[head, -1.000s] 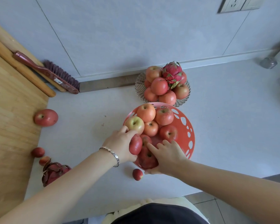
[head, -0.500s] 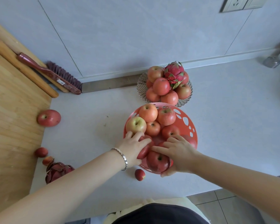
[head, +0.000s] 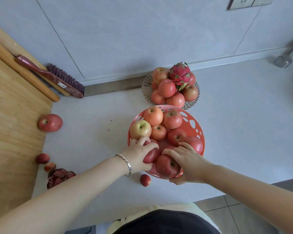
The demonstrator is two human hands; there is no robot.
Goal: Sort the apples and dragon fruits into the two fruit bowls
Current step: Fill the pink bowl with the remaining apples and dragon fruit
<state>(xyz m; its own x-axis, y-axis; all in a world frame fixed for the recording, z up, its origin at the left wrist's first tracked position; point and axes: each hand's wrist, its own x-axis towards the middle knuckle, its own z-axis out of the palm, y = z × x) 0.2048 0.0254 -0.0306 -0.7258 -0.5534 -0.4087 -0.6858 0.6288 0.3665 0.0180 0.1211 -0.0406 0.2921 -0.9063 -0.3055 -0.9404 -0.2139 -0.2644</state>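
An orange perforated bowl [head: 194,124] near the counter's front holds several apples. My left hand [head: 139,154] grips a dark red apple [head: 151,156] at the bowl's near left. My right hand [head: 186,159] wraps over a big red apple [head: 167,166] at the near rim, thumb under the bowl's edge. Behind it, a wire bowl [head: 146,81] carries several apples and one pink dragon fruit [head: 179,73] on top.
A loose apple [head: 50,122] lies at the wooden board's [head: 12,119] edge. Small red fruits [head: 42,158] [head: 145,180] and a dark dragon fruit [head: 58,176] lie on the counter front left. A brush [head: 49,76] leans at the wall; a glass jar [head: 282,61] stands far right.
Both hands have shifted slightly deeper into the orange bowl. The right hand has slid over the big red apple, which now sits at the near rim.
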